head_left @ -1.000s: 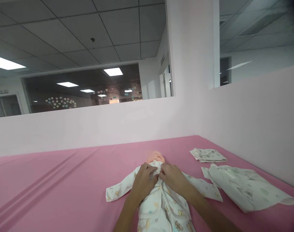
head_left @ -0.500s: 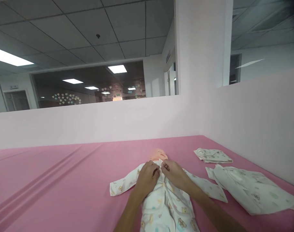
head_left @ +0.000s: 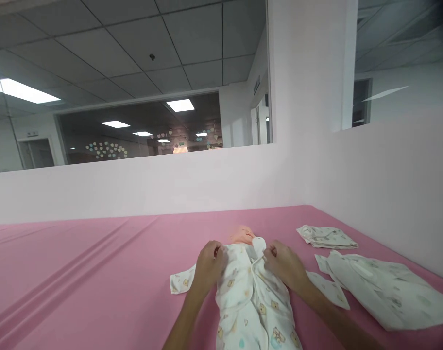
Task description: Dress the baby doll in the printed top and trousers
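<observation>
A baby doll (head_left: 242, 235) lies on its back on the pink table (head_left: 97, 272), dressed in a white romper (head_left: 252, 301) printed with small bears. My left hand (head_left: 208, 265) is closed on the romper's left shoulder, beside the doll's neck. My right hand (head_left: 284, 265) is closed on the cloth at the right shoulder, next to the raised collar flap. The two hands lie apart, one at each side of the doll's chest. The romper's empty sleeves spread flat to either side.
A folded printed cloth (head_left: 327, 236) lies at the far right of the table. A larger printed garment (head_left: 383, 291) is spread out nearer, at the right edge. Pale pink partition walls (head_left: 389, 194) enclose the table at the back and the right.
My hands, pinched together at the middle of the doll's collar before, have moved apart to the two shoulders. The view has shifted slightly to the left.
</observation>
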`<state>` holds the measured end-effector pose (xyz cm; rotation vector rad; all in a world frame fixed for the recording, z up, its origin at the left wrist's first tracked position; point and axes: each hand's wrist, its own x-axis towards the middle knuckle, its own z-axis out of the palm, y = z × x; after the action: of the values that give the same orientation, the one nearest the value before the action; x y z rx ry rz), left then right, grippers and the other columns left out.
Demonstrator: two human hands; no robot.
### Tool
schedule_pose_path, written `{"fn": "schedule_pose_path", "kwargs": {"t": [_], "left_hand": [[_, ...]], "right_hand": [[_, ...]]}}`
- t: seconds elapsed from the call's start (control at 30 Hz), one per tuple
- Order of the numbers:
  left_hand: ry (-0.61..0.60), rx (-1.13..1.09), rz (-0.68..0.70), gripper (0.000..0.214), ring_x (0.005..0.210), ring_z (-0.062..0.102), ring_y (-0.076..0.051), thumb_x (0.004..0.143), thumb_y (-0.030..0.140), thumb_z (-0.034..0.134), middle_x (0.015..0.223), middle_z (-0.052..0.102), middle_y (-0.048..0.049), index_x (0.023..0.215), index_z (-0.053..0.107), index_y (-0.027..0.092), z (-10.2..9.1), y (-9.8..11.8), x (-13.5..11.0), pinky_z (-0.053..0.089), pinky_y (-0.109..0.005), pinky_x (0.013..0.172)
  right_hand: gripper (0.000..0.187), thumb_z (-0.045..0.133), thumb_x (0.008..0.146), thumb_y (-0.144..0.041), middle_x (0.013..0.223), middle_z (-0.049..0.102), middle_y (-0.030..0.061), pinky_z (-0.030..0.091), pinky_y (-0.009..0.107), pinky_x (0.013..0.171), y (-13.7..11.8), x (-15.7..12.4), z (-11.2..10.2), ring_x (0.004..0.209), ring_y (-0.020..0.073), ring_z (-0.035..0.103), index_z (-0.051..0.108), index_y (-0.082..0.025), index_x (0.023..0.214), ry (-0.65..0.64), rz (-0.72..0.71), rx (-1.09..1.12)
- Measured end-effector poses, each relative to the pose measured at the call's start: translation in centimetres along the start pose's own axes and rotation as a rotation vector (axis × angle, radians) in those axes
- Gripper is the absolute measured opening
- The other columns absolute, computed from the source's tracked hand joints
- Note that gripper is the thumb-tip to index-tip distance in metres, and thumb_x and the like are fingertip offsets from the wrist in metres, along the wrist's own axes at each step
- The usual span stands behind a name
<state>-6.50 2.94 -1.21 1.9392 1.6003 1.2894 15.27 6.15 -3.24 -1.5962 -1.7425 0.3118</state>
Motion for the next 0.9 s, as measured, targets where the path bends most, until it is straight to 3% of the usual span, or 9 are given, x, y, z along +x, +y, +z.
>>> {"fn": "schedule_pose_path", "kwargs": {"t": [0.13,0.23,0.37,0.5,0.7,0.9], "left_hand": [[-0.087,-0.018,0.098,0.018,0.082,0.054,-0.017,0.088,0.031,0.042,0.088,0.061,-0.0011,0.083,0.057,0.022,0.0,0.6,-1.5,0.042,-0.028,0.075],[-0.135,-0.036,0.111,0.018,0.084,0.054,-0.017,0.085,0.028,0.045,0.090,0.061,-0.0010,0.091,0.061,0.023,0.7,1.8,-2.2,0.043,-0.028,0.075],[-0.188,-0.040,0.127,0.023,0.085,0.054,-0.017,0.085,0.024,0.043,0.092,0.060,-0.0013,0.095,0.063,0.024,1.5,2.3,-2.7,0.043,-0.029,0.077],[-0.236,0.010,0.154,0.022,0.086,0.054,-0.018,0.081,0.025,0.050,0.091,0.059,-0.0024,0.098,0.064,0.024,1.3,2.0,-3.0,0.043,-0.030,0.078],[-0.283,0.091,0.210,0.030,0.095,0.052,-0.021,0.073,0.022,0.060,0.097,0.059,-0.0030,0.102,0.065,0.026,1.0,2.5,-3.4,0.041,-0.033,0.086],[-0.218,0.205,0.241,0.015,0.089,0.052,-0.020,0.075,0.019,0.053,0.092,0.061,-0.0026,0.086,0.063,0.022,1.7,2.7,-3.6,0.038,-0.033,0.082]], "right_hand": [[0.024,0.043,0.085,-0.044,0.065,0.058,-0.0024,0.030,0.026,0.054,-1.4,-2.3,0.0,0.062,0.0164,0.054,0.048,-0.023,0.074,-0.080,-0.053,0.022],[0.028,0.048,0.084,-0.047,0.074,0.062,0.0007,0.031,0.028,0.059,-3.5,-3.9,0.6,0.069,0.0181,0.055,0.049,-0.022,0.071,-0.066,-0.153,-0.028],[0.014,0.048,0.084,-0.028,0.081,0.065,0.0045,0.030,0.032,0.066,-4.8,-4.7,0.9,0.078,0.0216,0.057,0.053,-0.021,0.073,-0.044,-0.230,-0.178],[0.019,0.042,0.084,-0.014,0.081,0.066,0.0057,0.026,0.032,0.062,-4.4,-4.6,0.6,0.077,0.0218,0.058,0.056,-0.021,0.074,-0.077,-0.284,-0.312],[0.022,0.046,0.071,0.001,0.078,0.066,0.0104,0.023,0.032,0.059,-4.9,-4.2,-0.5,0.070,0.0207,0.058,0.055,-0.019,0.067,-0.171,-0.358,-0.524],[0.020,0.042,0.077,-0.015,0.061,0.048,-0.0022,0.020,0.028,0.052,-4.7,-3.8,-1.9,0.056,0.0123,0.038,0.032,-0.021,0.061,-0.263,-0.242,-0.139]]}}
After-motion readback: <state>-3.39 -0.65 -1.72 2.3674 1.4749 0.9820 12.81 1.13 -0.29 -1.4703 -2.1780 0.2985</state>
